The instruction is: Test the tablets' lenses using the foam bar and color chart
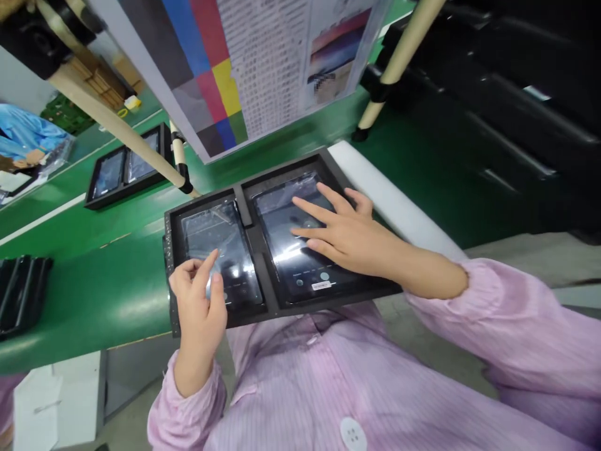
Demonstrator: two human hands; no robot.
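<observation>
Two tablets lie face up, side by side, in a black foam tray (256, 241) at the near edge of the green bench. Over the left tablet (235, 250) is my left hand (200, 294), its index finger extended to the screen and its thumb apart; whether the fingertip touches cannot be told. My right hand (345, 235) spreads its fingers over the right tablet (286, 250), hiding part of its screen. Round icons show low on that screen, above a small white label (322, 285). Neither hand grips anything.
A printed colour chart sheet (263, 75) hangs beyond the tray, between cream pipes (399, 62). Another tray with tablets (129, 166) stands farther left. White foam (389, 194) lies along the right side. Black trays (23, 294) sit at left; a person in blue (28, 134) is farther off.
</observation>
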